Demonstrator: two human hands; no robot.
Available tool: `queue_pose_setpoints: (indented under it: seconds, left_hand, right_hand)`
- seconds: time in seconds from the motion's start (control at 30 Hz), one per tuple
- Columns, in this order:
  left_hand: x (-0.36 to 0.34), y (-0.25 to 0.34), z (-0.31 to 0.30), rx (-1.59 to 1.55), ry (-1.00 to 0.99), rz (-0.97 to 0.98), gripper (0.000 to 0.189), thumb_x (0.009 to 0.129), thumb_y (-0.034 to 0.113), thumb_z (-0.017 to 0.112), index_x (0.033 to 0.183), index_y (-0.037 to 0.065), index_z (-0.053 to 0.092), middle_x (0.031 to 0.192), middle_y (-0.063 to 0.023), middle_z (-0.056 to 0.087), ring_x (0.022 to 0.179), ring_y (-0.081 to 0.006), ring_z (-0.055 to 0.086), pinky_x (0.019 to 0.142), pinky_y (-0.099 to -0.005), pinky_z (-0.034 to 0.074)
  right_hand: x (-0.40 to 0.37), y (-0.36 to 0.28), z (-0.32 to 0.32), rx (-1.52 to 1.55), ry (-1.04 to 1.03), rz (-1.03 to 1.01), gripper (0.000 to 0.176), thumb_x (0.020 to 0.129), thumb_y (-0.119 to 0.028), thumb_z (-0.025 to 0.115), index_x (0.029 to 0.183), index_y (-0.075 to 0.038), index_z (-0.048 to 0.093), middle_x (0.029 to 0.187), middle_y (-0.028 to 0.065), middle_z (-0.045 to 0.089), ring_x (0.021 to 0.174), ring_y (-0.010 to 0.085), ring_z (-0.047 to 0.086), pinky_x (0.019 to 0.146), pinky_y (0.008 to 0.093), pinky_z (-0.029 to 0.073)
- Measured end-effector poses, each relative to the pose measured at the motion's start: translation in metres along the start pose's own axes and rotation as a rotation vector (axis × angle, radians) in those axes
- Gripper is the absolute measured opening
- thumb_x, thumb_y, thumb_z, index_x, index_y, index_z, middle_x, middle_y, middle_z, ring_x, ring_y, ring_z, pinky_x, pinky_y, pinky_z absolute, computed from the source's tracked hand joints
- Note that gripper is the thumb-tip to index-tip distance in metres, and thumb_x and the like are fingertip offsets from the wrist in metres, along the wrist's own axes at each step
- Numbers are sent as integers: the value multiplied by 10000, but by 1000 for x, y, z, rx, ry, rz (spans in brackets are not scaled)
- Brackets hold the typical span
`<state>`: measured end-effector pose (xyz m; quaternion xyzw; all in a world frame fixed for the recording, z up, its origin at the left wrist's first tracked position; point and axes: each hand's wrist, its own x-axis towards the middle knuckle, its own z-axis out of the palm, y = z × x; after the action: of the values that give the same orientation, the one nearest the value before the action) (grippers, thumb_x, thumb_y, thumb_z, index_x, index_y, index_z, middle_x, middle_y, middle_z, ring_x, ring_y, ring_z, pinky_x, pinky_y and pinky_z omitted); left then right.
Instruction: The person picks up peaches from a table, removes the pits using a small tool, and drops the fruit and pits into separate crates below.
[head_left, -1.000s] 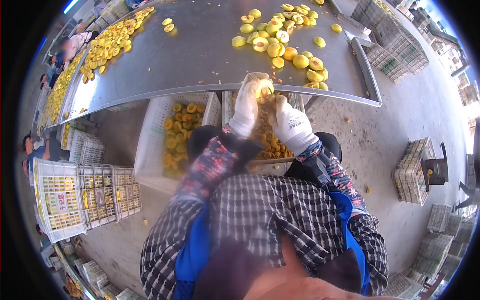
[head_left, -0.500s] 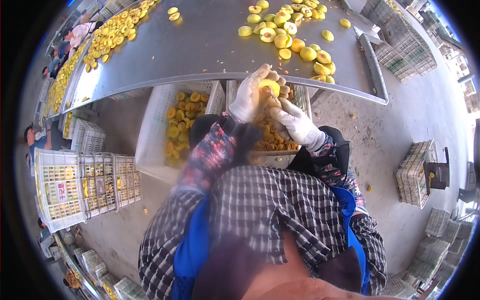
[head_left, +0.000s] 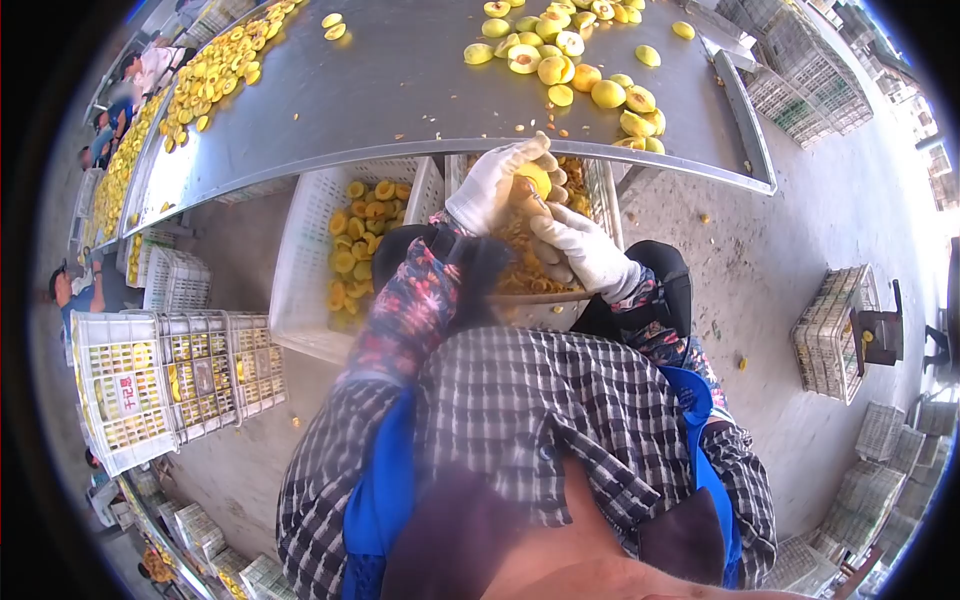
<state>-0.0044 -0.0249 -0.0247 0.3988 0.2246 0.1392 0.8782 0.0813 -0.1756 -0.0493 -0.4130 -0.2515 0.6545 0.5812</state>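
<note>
My left hand, in a white glove, is closed around a yellow peach half just below the table's front edge. My right hand, gloved too, grips a small metal-tipped pitting tool, its tip against the fruit. Most of the tool's handle is hidden by the fingers. Beneath both hands stands a crate with orange-brown fruit scraps. To its left, a white crate holds several pitted peach halves.
The metal table carries cut peaches at the right and a heap of halves at the left. Stacked crates stand on the left; another crate is on the right floor. Other people are at the far left.
Both hands have shifted slightly, still holding the peach half and the tool together. The camera view has moved a little, so the table's fruit appears slightly further left.
</note>
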Motion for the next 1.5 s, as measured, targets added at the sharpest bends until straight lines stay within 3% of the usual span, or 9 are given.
queue_pose_setpoints:
  seconds: [0.23, 0.33, 0.57, 0.63, 0.77, 1.03, 1.23, 1.4, 1.5]
  left_hand:
    - [2, -13, 0, 7, 100, 205, 296, 909, 283, 653, 951, -9, 624, 849, -134, 673, 683, -245, 669, 624, -325, 559]
    - [14, -2, -35, 313, 353, 466, 234, 913, 244, 651, 846, 22, 683, 723, -29, 666, 578, -54, 547, 529, -196, 417]
    - [-43, 80, -142, 1623, 990, 236, 315, 856, 305, 687, 1090, 93, 681, 1130, -135, 658, 1050, -277, 625, 942, -372, 469]
    - [-27, 80, -143, 1744, 1028, 584, 276, 868, 245, 694, 1064, 50, 685, 1045, -78, 693, 891, -161, 665, 817, -287, 503]
    - [45, 72, -73, 1444, 474, 604, 227, 899, 185, 648, 1070, 39, 680, 959, -74, 700, 832, -134, 652, 765, -272, 508]
    - [192, 20, 3, 2092, -52, 322, 441, 866, 241, 567, 1303, 200, 528, 1293, -141, 522, 1064, -306, 598, 889, -437, 490]
    - [206, 29, -18, 1997, -157, 291, 203, 832, 205, 617, 1013, 121, 655, 988, -134, 674, 982, -314, 626, 858, -416, 488]
    - [90, 88, -53, 1904, 452, 562, 210, 846, 240, 610, 1026, 150, 670, 973, -85, 696, 958, -289, 645, 828, -395, 501]
    - [12, 132, -107, 1892, 845, 219, 298, 847, 299, 635, 1111, 169, 680, 1095, -83, 684, 1021, -265, 642, 886, -373, 497]
  right_hand:
    - [-5, -1, -2, 503, -110, 199, 251, 982, -337, 545, 1027, -90, 549, 636, -28, 396, 403, 47, 271, 340, 199, 184]
    - [-20, -5, 0, 408, -212, 148, 268, 987, -344, 535, 1046, -82, 533, 623, -32, 394, 420, 52, 303, 359, 201, 224]
    - [-15, 39, -52, -941, 179, -253, 304, 1023, -280, 443, 1180, -23, 489, 822, 92, 584, 690, 180, 581, 636, 306, 490]
    - [-7, 54, -58, -1075, 225, -149, 337, 997, -241, 468, 1266, -38, 464, 1052, 214, 640, 988, 351, 632, 828, 406, 505]
    - [-6, 50, -49, -1101, 215, -142, 338, 960, -256, 509, 1222, -48, 462, 1057, 248, 630, 987, 403, 620, 836, 462, 499]
    - [1, 79, -71, -1281, 148, -296, 387, 955, -297, 517, 1196, 4, 481, 1066, 258, 626, 1018, 401, 603, 873, 448, 478]
    - [-7, 65, -63, -1135, 138, -202, 404, 960, -314, 504, 1217, -3, 475, 1088, 258, 621, 1048, 404, 590, 894, 453, 465]
    - [-11, 59, -57, -1247, 102, -149, 408, 964, -327, 486, 1235, -23, 476, 1133, 240, 614, 1079, 392, 581, 917, 451, 455]
    - [-24, 25, -34, -1112, 103, 32, 411, 966, -333, 476, 1238, -25, 478, 1148, 231, 612, 1089, 381, 580, 928, 449, 452]
